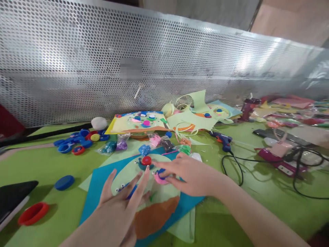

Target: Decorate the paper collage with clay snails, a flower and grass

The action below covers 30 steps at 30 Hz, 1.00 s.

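A blue card carries a pale green round sheet with a brown paper strip at its lower part. My left hand is spread over the card's left side, a fingertip at the red bottle cap set in dark teal clay with small googly eyes. My right hand reaches in from the right, its fingers stretched out. Its index tip is close beside the red cap; a lower finger touches a pink clay figure with a blue cap. Another eyed blue figure is partly hidden under my left fingers.
Bagged coloured clay lies behind the card. Blue caps are piled at left; a loose blue cap and red ring lie nearer. A glue gun trails its cord right, near a power strip. Perforated metal stands behind.
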### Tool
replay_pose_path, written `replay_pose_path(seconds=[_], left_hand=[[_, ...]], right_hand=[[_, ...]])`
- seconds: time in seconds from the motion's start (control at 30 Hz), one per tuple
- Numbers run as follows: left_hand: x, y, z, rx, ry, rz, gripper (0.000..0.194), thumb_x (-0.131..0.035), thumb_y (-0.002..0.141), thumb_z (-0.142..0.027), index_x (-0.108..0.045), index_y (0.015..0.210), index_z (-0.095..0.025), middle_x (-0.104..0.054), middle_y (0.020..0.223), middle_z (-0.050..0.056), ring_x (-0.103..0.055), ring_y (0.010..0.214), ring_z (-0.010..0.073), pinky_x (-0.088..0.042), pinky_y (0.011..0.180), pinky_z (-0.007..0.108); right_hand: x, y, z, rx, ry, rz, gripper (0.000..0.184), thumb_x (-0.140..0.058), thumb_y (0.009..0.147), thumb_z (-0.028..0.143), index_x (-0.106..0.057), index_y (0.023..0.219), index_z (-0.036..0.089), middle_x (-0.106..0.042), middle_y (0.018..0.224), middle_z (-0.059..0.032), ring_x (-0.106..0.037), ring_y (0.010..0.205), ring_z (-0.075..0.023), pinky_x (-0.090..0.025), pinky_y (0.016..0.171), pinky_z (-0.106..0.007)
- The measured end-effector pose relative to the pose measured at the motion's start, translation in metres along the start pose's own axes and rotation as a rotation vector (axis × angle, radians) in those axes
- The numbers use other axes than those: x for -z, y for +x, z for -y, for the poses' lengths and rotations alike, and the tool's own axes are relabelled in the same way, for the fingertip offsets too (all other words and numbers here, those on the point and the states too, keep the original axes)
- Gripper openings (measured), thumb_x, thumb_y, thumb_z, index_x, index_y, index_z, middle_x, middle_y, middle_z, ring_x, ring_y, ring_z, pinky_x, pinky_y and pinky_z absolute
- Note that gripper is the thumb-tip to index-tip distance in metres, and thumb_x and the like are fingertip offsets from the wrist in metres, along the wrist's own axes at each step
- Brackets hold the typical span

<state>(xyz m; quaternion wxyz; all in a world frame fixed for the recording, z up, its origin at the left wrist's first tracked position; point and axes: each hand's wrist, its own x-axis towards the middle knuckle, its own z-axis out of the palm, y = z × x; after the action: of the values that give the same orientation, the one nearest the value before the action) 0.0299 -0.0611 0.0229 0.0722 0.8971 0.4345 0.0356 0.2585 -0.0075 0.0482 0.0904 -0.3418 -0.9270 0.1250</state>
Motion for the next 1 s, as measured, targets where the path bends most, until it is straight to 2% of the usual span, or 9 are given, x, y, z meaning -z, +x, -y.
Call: replay_pose_path(seconds=[0.13,0.3,0.47,0.53,0.63,0.77,0.9,1.0], left_hand=[[0.004,0.000,0.000,0.040,-0.058,-0.057,0.094,-0.039,0.070,-0.009,0.024,0.136,-0.035,-0.068,0.110,-0.002,-0.055,0.113,0.0277,0.016,0.100,0.063],[0.009,0.001,0.007,0.063,-0.034,-0.074,0.086,-0.035,0.077,-0.009,0.020,0.138,-0.034,-0.070,0.106,-0.002,-0.056,0.111,0.0248,0.008,0.102,0.063],[0.003,0.009,0.012,0.072,0.020,-0.298,0.078,-0.031,0.080,-0.008,0.014,0.141,-0.028,-0.070,0.106,0.001,-0.051,0.118,0.0242,0.002,0.104,0.062],[0.001,0.011,0.013,0.102,0.014,-0.335,0.072,-0.026,0.083,-0.008,0.012,0.141,-0.027,-0.068,0.109,0.003,-0.051,0.117,0.0233,0.002,0.103,0.062],[-0.001,0.012,0.013,0.116,0.016,-0.307,0.066,-0.023,0.085,-0.008,0.008,0.142,-0.021,-0.070,0.103,0.007,-0.051,0.117,0.0241,0.000,0.102,0.064],[-0.006,0.012,0.013,0.093,0.077,-0.315,0.061,-0.024,0.085,-0.009,-0.003,0.142,-0.020,-0.070,0.102,0.008,-0.043,0.124,0.0245,-0.005,0.101,0.066],[-0.013,0.014,0.011,0.095,0.059,-0.403,0.053,-0.029,0.083,-0.009,-0.026,0.134,-0.024,-0.066,0.112,0.008,-0.046,0.122,0.0242,-0.009,0.103,0.063],[-0.014,0.017,0.009,0.103,-0.040,-0.485,0.048,-0.033,0.082,-0.010,-0.034,0.126,-0.028,-0.064,0.116,0.005,-0.052,0.116,0.0240,-0.014,0.103,0.062]], right_hand=[[0.005,-0.001,-0.011,-0.227,-0.034,-0.141,0.043,-0.038,0.092,0.024,-0.043,0.134,0.020,-0.069,0.097,-0.0074,-0.060,0.091,-0.0223,-0.041,0.079,-0.034],[0.012,-0.003,-0.029,-0.378,-0.067,-0.171,0.035,-0.040,0.091,0.026,-0.056,0.122,0.020,-0.066,0.109,-0.0082,-0.061,0.096,-0.0233,-0.045,0.078,-0.033],[0.015,-0.008,-0.045,-0.512,-0.108,-0.202,0.035,-0.040,0.091,0.022,-0.055,0.122,0.016,-0.064,0.113,-0.0118,-0.061,0.100,-0.0225,-0.045,0.080,-0.032],[0.012,-0.008,-0.047,-0.529,-0.120,-0.188,0.034,-0.044,0.089,0.020,-0.056,0.121,0.015,-0.063,0.115,-0.0121,-0.058,0.105,-0.0236,-0.043,0.085,-0.034],[0.005,-0.004,-0.047,-0.548,-0.141,-0.176,0.037,-0.052,0.085,0.022,-0.054,0.121,0.014,-0.060,0.119,-0.0130,-0.051,0.114,-0.0276,-0.038,0.092,-0.040],[-0.004,0.001,-0.047,-0.609,-0.141,-0.179,0.046,-0.060,0.080,0.025,-0.051,0.123,0.014,-0.062,0.111,-0.0158,-0.055,0.105,-0.0329,-0.042,0.085,-0.048],[-0.005,0.003,-0.048,-0.594,-0.074,-0.250,0.039,-0.053,0.080,0.015,-0.053,0.119,0.014,-0.059,0.115,-0.0169,-0.056,0.103,-0.0308,-0.041,0.087,-0.048],[0.000,0.004,-0.041,-0.527,0.044,-0.349,0.046,-0.047,0.082,0.015,-0.041,0.128,0.014,-0.050,0.125,-0.0179,-0.057,0.102,-0.0250,-0.043,0.088,-0.044]])
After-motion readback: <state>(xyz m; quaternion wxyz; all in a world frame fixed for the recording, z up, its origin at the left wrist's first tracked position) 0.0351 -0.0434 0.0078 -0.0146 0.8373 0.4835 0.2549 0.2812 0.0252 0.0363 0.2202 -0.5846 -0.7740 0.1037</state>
